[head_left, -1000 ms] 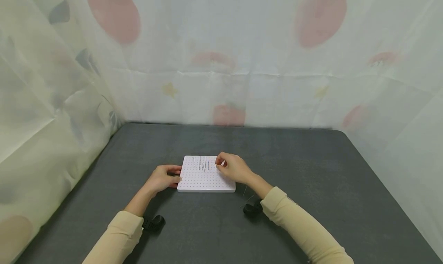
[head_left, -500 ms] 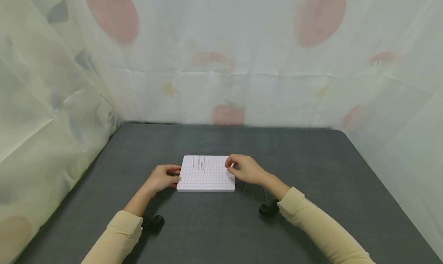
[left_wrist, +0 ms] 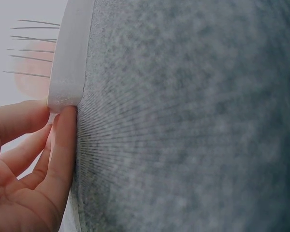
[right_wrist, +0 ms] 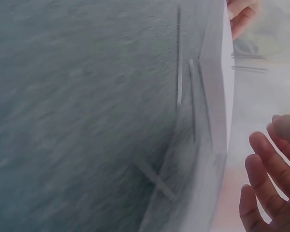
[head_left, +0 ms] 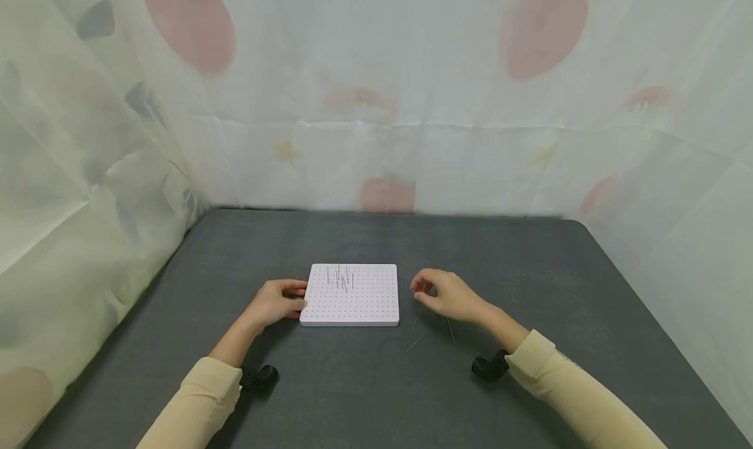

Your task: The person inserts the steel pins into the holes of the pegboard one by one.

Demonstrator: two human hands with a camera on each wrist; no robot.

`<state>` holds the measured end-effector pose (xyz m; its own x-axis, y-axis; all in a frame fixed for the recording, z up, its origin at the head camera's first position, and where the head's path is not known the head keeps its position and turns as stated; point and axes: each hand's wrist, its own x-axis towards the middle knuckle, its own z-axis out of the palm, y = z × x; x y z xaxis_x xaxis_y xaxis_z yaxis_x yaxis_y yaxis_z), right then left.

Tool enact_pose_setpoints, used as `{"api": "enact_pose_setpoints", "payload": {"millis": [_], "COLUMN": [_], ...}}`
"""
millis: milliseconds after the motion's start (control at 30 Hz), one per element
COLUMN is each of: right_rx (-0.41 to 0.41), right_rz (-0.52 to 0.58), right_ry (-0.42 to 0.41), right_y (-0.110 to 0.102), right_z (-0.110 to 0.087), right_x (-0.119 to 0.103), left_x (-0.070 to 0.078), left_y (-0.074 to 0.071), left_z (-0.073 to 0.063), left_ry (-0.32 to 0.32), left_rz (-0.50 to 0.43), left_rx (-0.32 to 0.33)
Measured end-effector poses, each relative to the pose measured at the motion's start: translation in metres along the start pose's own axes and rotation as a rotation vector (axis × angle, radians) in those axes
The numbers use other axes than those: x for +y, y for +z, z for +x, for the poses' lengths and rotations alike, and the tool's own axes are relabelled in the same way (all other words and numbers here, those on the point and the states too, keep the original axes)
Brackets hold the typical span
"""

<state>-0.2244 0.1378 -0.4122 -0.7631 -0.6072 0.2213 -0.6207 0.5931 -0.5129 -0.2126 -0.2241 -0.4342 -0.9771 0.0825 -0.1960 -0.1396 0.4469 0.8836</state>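
Note:
A white board with a grid of small holes (head_left: 359,305) lies on the dark table. Several thin metal pins (head_left: 353,280) stand in its back left part, some leaning. At the board's left edge, my left hand (head_left: 273,303) grips the rim, with the thumb (left_wrist: 24,118) at the top edge and a finger against the side below. My right hand (head_left: 450,295) is in the air just right of the board, its fingers loosely bent and apart, holding nothing. Below it lie loose pins, one slanting (head_left: 414,343) and another farther right (head_left: 450,330).
The dark table (head_left: 365,397) extends around the board on all sides. A printed white curtain (head_left: 470,168) hangs behind it, and more cloth (head_left: 88,194) hangs along the left. Black wrist devices (head_left: 489,367) are on both forearms.
My right hand has moved from above the board's right part rightward and toward me, past its edge, uncovering the loose pins. The left hand and the board stay almost in place.

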Motion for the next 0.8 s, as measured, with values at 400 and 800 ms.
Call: {"api": "enact_pose_setpoints", "payload": {"millis": [400,800], "right_rx": [0.018,0.039], "right_rz": [-0.027,-0.07], "right_ry": [0.046,0.125], "right_y": [-0.004,-0.004], "right_z": [-0.032,-0.057], "right_x": [0.017,0.025], "left_x": [0.001,0.0], "left_y": [0.0,0.0], "left_z": [-0.001,0.0], "left_ry": [0.002,-0.01], "left_rz": [0.01,0.022], "left_rx": [-0.005,0.009]}}
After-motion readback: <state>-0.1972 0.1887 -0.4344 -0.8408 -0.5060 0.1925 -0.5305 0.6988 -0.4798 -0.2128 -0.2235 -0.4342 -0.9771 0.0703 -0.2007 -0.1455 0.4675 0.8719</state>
